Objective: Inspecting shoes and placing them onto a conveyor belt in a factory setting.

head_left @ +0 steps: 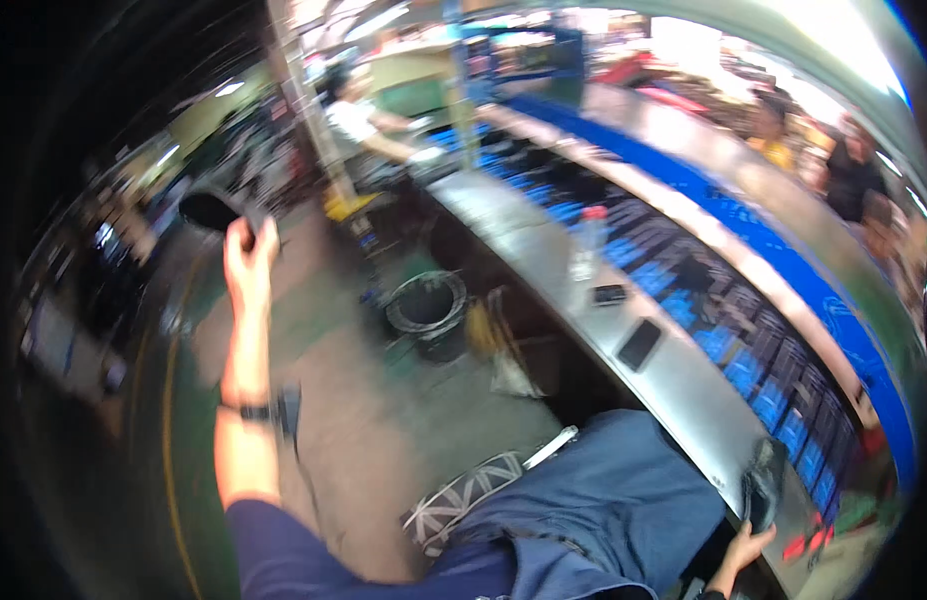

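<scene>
My left arm is stretched forward, and my left hand [250, 250] is closed on a dark, rounded piece that looks like a black shoe [209, 209], held up above the floor. Motion blur hides its detail. At the lower right my right hand [750, 546] grips a black shoe [762, 485] by its near end, over the edge of the metal bench [673, 385]. A dark phone [639, 345] lies flat on that bench, and beyond it sit a small black object [609, 295] and a clear bottle with a red top [587, 243].
Beside the bench runs a conveyor [713, 290] with black and blue pieces. A round dark bin [426, 303] stands on the floor to its left. A co-worker [358, 120] reaches over the bench's far end. More people [855, 165] are across the line.
</scene>
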Demonstrator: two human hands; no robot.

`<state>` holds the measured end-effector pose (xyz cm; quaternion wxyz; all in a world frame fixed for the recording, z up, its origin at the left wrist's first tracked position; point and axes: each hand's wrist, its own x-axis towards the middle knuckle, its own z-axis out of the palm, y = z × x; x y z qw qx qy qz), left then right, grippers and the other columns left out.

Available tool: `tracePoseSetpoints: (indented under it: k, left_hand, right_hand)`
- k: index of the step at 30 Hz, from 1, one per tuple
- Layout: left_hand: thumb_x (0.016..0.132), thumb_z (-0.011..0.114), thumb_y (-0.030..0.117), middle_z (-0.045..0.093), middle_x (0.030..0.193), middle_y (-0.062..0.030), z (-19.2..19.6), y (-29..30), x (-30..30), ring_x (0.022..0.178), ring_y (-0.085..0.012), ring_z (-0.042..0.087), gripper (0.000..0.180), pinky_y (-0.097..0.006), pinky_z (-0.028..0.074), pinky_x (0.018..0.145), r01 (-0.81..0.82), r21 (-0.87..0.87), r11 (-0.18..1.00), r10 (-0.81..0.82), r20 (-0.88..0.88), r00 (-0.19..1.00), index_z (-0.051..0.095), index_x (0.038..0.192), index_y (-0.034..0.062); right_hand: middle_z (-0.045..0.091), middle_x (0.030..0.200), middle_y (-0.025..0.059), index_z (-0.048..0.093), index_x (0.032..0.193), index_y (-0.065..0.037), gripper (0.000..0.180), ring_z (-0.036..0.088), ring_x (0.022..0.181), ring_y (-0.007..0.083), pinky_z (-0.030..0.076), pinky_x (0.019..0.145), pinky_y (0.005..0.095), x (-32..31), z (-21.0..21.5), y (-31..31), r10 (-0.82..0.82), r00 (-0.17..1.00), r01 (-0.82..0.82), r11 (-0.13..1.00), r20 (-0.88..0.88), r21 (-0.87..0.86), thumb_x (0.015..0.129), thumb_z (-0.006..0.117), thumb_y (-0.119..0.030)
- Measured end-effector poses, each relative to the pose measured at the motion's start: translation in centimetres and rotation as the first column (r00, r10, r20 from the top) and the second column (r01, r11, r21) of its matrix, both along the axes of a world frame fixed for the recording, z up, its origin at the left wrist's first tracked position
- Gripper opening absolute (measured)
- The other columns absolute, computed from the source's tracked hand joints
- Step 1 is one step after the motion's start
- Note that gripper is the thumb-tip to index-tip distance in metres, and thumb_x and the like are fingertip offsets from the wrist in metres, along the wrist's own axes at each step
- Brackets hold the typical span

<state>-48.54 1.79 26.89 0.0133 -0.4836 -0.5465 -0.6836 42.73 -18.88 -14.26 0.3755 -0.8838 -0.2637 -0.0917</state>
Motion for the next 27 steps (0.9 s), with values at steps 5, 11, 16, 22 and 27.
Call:
tracePoseSetpoints:
  k: [5,11,16,22,27]
  left_hand:
    - [0.068,0.084,0.024,0.054,0.096,-0.0105,-14.4,-2.3,27.1,0.094,-0.0301,0.051,0.038,-0.043,0.044,0.085,0.411,-0.159,0.898,-0.441,-0.365,0.820,0.058,0.088,0.0058]
    - [0.071,0.085,0.028,0.055,0.108,-0.0135,-22.3,-7.1,42.2,0.106,-0.0344,0.051,0.041,-0.044,0.045,0.092,0.812,-0.390,0.434,-0.835,-0.512,0.200,0.066,0.100,0.0057]
    - [0.072,0.085,0.031,0.054,0.108,-0.0118,-25.6,-9.9,42.4,0.101,-0.0318,0.052,0.042,-0.043,0.045,0.088,0.682,-0.603,0.414,-0.859,-0.507,0.073,0.067,0.103,0.0087]
    - [0.077,0.081,0.042,0.056,0.099,-0.0087,-26.1,-10.5,42.5,0.094,-0.0293,0.053,0.045,-0.042,0.045,0.082,0.628,-0.698,0.344,-0.889,-0.458,-0.022,0.068,0.107,0.0108]
    - [0.085,0.075,0.043,0.064,0.108,-0.0098,-26.9,-7.6,43.0,0.094,-0.0264,0.061,0.045,-0.037,0.052,0.080,0.744,-0.667,0.023,-0.972,-0.189,-0.139,0.067,0.114,0.0090]
  right_hand:
    - [0.063,0.116,0.0254,0.050,0.131,0.001,0.058,0.061,0.112,0.0398,0.046,0.097,0.0431,-3.5,1.9,-0.5,-0.036,0.993,0.049,0.992,-0.111,0.113,0.081,0.078,-0.009]
    - [0.063,0.116,0.0233,0.053,0.126,0.000,0.055,0.060,0.109,0.0410,0.046,0.097,0.0446,-5.4,3.0,-0.2,-0.051,0.996,0.067,0.971,-0.074,0.231,0.078,0.079,-0.007]
    - [0.059,0.122,0.0230,0.050,0.130,0.000,0.056,0.057,0.114,0.0419,0.044,0.100,0.0446,-5.7,3.1,-0.6,0.002,0.999,0.006,0.973,-0.037,0.230,0.079,0.075,-0.005]
    - [0.052,0.132,0.0241,0.045,0.134,0.002,0.061,0.052,0.123,0.0415,0.042,0.105,0.0461,-5.8,2.7,-0.9,0.023,1.000,-0.024,0.984,0.006,0.179,0.081,0.074,-0.005]
    - [0.057,0.126,0.0246,0.045,0.137,0.001,0.065,0.055,0.119,0.0424,0.043,0.104,0.0449,-5.9,4.5,-1.2,0.018,1.000,-0.022,0.982,0.024,0.186,0.079,0.076,-0.005]
